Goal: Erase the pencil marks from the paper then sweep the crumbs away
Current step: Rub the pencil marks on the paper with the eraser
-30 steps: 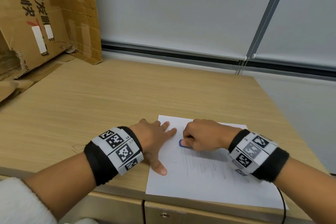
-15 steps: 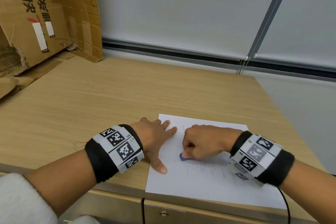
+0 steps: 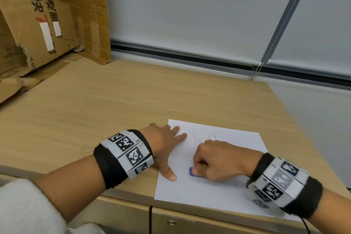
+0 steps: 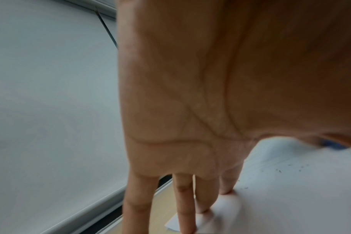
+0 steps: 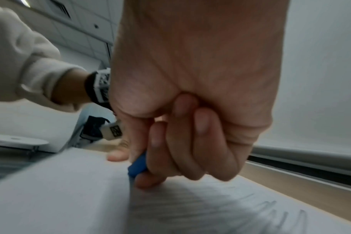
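Erasing underway, judged partial. Head view: paper (image 3: 214,188) lower centre on desk (image 3: 114,104); right hand (image 3: 218,159) fisted round blue eraser (image 3: 191,171); left hand (image 3: 163,144) flat, fingers spread on sheet edge.
Left wrist view: crumbs (image 4: 278,170) right, unswept.
Right wrist view: pencil marks (image 5: 220,210) remain lower right.

Wooden surface (image 3: 117,104) under the hands. Torn cardboard box (image 3: 38,15) far forward-left of the left hand. Grey roller blind (image 3: 190,9) ahead of both hands, bead chain (image 3: 253,74) hanging forward of the right hand. Drawer fronts (image 3: 190,220) below.
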Available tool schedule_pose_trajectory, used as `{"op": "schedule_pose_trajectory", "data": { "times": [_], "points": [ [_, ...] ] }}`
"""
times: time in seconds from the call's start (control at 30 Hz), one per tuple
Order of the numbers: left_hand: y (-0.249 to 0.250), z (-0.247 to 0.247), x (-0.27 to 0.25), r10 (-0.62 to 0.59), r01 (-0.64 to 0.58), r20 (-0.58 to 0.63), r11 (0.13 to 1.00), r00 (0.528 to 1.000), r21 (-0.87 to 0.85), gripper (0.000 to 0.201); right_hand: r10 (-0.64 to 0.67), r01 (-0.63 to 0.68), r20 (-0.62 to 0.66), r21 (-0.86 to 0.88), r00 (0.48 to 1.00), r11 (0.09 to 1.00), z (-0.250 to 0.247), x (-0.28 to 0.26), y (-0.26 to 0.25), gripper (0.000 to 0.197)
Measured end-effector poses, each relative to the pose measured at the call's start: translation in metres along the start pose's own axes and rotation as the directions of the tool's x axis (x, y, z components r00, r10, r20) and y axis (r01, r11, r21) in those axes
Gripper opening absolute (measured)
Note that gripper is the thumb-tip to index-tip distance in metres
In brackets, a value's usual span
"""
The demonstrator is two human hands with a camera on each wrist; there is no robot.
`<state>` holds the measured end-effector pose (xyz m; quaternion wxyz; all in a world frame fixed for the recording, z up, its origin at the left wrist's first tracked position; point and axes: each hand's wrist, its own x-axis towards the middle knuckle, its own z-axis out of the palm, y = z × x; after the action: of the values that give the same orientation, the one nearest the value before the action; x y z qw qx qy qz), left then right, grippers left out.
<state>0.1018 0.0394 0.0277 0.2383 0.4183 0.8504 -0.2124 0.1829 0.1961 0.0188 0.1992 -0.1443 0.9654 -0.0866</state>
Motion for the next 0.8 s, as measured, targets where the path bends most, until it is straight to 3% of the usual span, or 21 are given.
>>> {"op": "schedule_pose_trajectory", "data": {
  "times": [0.07,0.2,0.33,0.4,0.57,0.63,0.8],
  "points": [
    [0.000,-0.001,-0.001,0.000,0.000,-0.006,1.000,1.000,0.002,0.124,-0.008,0.008,0.034,0.011,0.999,1.000,-0.001,-0.003,-0.002,0.043],
    [-0.001,0.000,0.000,0.008,-0.008,-0.013,1.000,1.000,0.006,0.125,0.034,-0.034,-0.059,0.002,0.998,0.999,-0.006,0.005,0.006,0.046],
    [-0.001,0.001,0.001,0.003,-0.003,-0.007,1.000,1.000,0.005,0.127,-0.012,0.007,0.133,0.032,0.991,0.999,-0.004,-0.005,-0.001,0.043],
    [0.000,0.000,0.001,0.002,-0.002,-0.004,1.000,1.000,0.013,0.126,0.008,-0.014,0.157,0.035,0.988,0.999,-0.010,-0.001,-0.001,0.045],
    [0.001,-0.002,-0.001,0.000,0.000,0.011,1.000,1.000,0.010,0.124,0.132,-0.129,-0.097,0.037,0.986,0.991,-0.028,0.036,0.027,0.046],
    [0.002,-0.003,-0.002,-0.003,0.003,0.015,1.000,1.000,0.015,0.124,0.157,-0.154,-0.142,0.034,0.977,0.987,-0.029,0.039,0.031,0.046],
    [0.002,-0.002,0.001,-0.006,0.005,0.020,0.999,1.000,0.032,0.125,0.074,-0.074,0.093,-0.003,0.993,0.997,-0.019,0.021,0.017,0.044]
  ]
}}
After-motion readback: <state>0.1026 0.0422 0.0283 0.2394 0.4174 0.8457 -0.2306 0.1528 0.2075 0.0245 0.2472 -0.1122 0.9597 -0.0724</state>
